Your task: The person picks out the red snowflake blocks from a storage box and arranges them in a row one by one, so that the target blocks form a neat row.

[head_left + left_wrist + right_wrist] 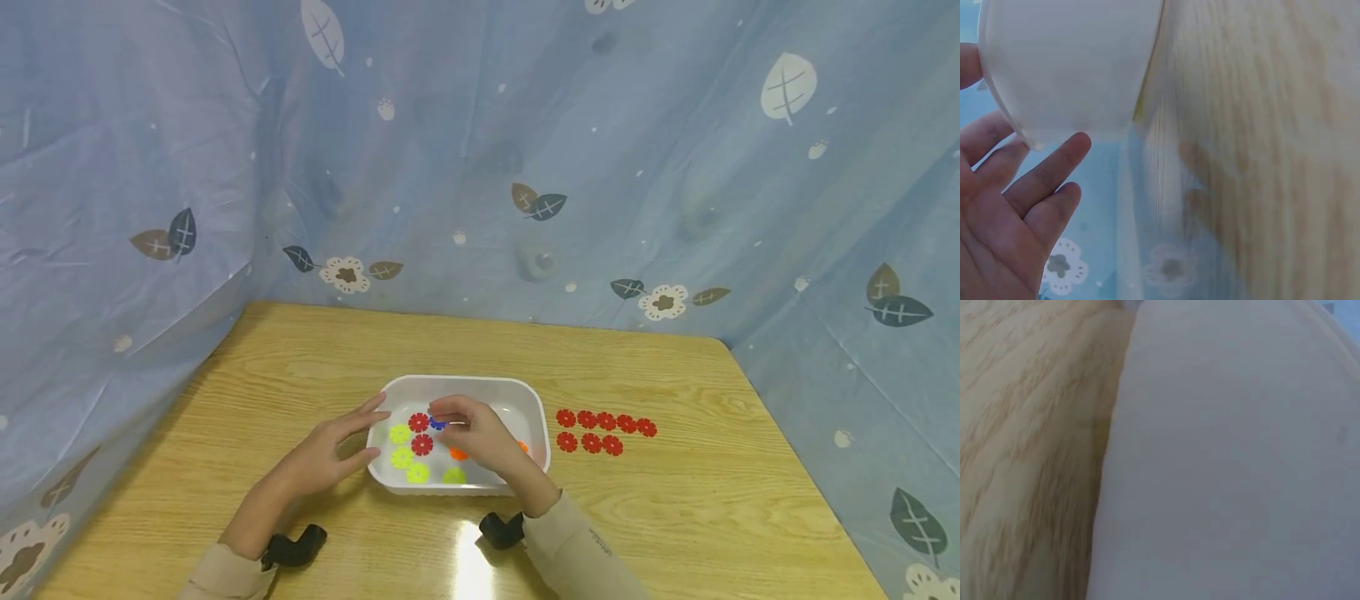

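Note:
A white tray (532,408) lies on the table with several flower-shaped discs inside: yellow discs (400,433), red discs (422,445), orange discs (459,454) and a blue disc (437,423). At the tray's left end, my left hand (326,450) has its fingers spread and touches the rim; the left wrist view shows the palm (997,206) beside the tray wall (1072,62). Over the tray, my right hand (480,432) bends its fingers and thumb around the blue disc's place. Whether they pinch it is unclear. Only the tray's outer wall (1229,456) fills the right wrist view.
To the right of the tray, red discs (606,421) lie on the wooden table (675,517) in two rows. Black wrist mounts (296,546) sit below both hands. A blue patterned curtain (450,150) surrounds the table's back and sides.

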`<state>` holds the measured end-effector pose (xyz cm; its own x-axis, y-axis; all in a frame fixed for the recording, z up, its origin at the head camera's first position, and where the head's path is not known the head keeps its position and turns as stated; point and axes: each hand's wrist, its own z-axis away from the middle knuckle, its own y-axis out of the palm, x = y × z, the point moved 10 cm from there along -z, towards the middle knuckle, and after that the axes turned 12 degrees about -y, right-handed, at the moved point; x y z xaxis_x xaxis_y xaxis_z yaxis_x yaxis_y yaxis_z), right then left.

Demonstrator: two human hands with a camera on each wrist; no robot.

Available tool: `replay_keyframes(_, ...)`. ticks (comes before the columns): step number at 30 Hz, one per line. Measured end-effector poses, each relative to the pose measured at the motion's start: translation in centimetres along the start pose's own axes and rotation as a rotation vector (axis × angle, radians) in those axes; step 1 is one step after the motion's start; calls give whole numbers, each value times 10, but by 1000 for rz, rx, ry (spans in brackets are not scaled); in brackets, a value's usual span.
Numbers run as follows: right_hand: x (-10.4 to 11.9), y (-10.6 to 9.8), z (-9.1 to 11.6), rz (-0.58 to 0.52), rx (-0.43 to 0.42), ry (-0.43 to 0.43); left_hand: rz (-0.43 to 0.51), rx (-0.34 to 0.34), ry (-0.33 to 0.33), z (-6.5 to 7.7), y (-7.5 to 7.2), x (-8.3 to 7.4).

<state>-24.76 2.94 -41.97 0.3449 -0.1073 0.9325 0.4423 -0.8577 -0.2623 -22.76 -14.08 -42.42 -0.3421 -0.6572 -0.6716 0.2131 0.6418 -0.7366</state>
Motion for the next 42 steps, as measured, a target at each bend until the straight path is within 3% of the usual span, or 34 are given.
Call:
replay_keyframes(11,-9,17,-20,178,69,126,-12,-9,28,1,-1,-3)
replay_keyframes(22,-26,27,-20,194,115,169,4,1,34,-1,1,-3)
replay_keyframes(33,-32,33,-21,463,171,189,3,3,30,0,0,-1)
replay_keyframes(42,-34,38,-24,694,252,139,4,1,37,-1,0,-2)
